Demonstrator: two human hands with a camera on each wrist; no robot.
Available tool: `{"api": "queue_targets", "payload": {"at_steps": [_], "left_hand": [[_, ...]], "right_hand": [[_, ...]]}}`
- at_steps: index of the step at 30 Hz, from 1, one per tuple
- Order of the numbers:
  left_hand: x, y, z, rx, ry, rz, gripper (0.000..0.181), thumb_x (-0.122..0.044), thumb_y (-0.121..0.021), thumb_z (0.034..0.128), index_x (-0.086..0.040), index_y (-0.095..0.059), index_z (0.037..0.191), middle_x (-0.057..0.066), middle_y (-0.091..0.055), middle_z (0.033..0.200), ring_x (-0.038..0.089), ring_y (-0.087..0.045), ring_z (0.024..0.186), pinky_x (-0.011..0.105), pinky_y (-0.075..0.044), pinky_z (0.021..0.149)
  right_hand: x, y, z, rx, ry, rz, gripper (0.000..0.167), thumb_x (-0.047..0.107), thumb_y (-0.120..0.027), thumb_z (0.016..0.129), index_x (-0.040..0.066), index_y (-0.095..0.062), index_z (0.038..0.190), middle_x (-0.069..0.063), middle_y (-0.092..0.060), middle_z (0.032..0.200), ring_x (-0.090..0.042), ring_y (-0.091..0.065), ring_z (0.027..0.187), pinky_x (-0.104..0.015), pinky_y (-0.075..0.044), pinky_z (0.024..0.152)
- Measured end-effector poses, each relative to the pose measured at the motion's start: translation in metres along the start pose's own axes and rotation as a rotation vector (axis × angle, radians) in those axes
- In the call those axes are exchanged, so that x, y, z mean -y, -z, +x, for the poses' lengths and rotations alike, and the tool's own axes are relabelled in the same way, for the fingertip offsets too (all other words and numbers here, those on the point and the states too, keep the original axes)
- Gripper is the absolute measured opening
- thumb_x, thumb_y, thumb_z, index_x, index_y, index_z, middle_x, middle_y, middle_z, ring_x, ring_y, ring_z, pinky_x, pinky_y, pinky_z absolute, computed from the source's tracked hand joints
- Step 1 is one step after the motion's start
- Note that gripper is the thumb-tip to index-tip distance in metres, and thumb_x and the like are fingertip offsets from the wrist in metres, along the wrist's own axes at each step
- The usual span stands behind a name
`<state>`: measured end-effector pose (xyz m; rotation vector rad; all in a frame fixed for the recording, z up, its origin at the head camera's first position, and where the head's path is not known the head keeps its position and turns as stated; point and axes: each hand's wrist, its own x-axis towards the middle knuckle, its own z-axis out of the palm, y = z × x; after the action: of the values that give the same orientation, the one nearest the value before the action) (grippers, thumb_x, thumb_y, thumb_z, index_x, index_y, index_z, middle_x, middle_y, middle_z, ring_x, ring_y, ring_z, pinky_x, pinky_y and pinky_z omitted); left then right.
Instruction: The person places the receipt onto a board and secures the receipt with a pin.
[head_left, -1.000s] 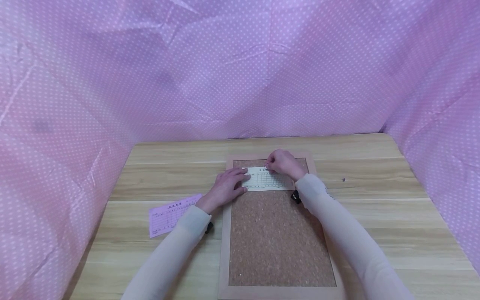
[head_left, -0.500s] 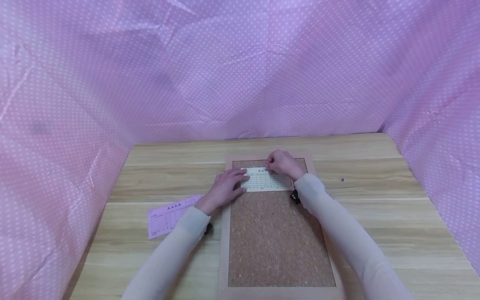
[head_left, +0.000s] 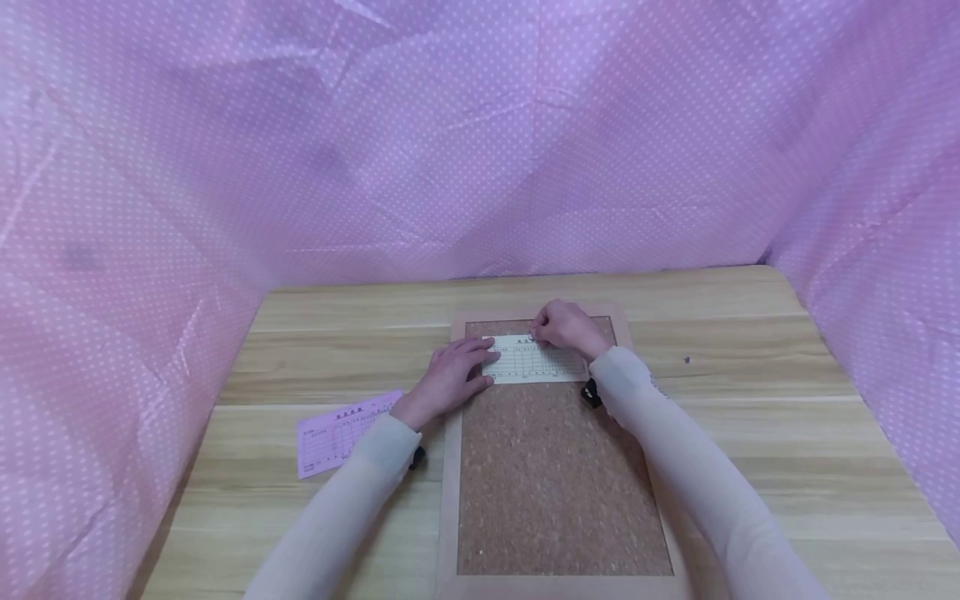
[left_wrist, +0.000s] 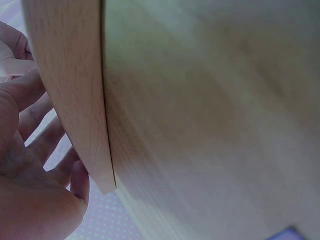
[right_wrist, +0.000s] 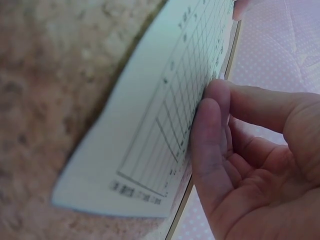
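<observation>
Purple printed form: on the worktop, left of the board, apart from it; judged not yet dealt with.
Left hand: grip wide, spread fingers resting on the cream form's left edge.
Corkboard: framed, lying flat.
Cream printed form: across the board's far end; apparently positioned, fixing judged unfinished.
Right hand: grip narrow, thumb and finger pinching a small pale piece at the form's far edge; piece mostly hidden, kind uncertain.
Small dark item: on the worktop, right of the board.
</observation>
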<state>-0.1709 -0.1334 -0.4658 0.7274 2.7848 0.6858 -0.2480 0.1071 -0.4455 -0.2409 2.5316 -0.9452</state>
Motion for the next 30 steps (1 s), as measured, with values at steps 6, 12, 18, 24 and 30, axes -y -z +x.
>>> {"api": "queue_targets", "payload": {"at_steps": [6,12,18,24,30], "left_hand": [[-0.001,0.001,0.0,-0.005,-0.006,0.005,0.047,-0.024,-0.07,0.0999,-0.009,-0.062,0.143,0.009,-0.046,0.16,0.033,-0.031,0.152,0.06,-0.03,0.117],[-0.002,0.002,0.0,-0.001,-0.007,0.0,0.047,-0.025,-0.07,0.0998,-0.009,-0.061,0.143,0.01,-0.045,0.16,0.033,-0.031,0.152,0.06,-0.029,0.117],[-0.001,0.002,-0.001,0.003,0.002,0.0,0.048,-0.025,-0.07,0.1,-0.009,-0.061,0.144,0.009,-0.044,0.161,0.033,-0.031,0.152,0.059,-0.029,0.118],[0.0,0.002,-0.002,0.004,0.005,-0.004,0.048,-0.025,-0.07,0.1003,-0.009,-0.06,0.144,0.009,-0.044,0.161,0.034,-0.031,0.152,0.059,-0.028,0.118],[-0.002,0.003,-0.001,0.009,0.005,-0.01,0.048,-0.025,-0.07,0.1003,-0.009,-0.06,0.145,0.009,-0.044,0.161,0.033,-0.03,0.153,0.059,-0.028,0.118]], "right_hand": [[0.002,0.001,0.0,0.003,-0.001,-0.005,0.016,0.013,-0.066,0.1,0.003,-0.078,0.102,-0.006,-0.073,0.089,-0.019,-0.06,0.078,-0.031,-0.048,0.073],[0.001,0.001,-0.002,0.007,0.008,0.002,0.016,0.014,-0.066,0.101,0.003,-0.078,0.103,-0.006,-0.072,0.087,-0.019,-0.061,0.078,-0.03,-0.049,0.072],[-0.004,0.003,-0.005,-0.017,0.105,0.002,0.017,0.016,-0.066,0.1,0.002,-0.074,0.106,-0.007,-0.072,0.091,-0.018,-0.062,0.08,-0.028,-0.05,0.07],[-0.008,0.005,-0.006,-0.037,0.153,-0.012,0.011,0.01,-0.069,0.097,0.006,-0.077,0.101,-0.006,-0.073,0.097,-0.02,-0.061,0.086,-0.03,-0.048,0.074],[-0.011,0.006,-0.005,-0.031,0.185,-0.038,0.009,0.01,-0.071,0.097,0.007,-0.079,0.1,-0.006,-0.075,0.098,-0.02,-0.062,0.088,-0.032,-0.048,0.078]]}}
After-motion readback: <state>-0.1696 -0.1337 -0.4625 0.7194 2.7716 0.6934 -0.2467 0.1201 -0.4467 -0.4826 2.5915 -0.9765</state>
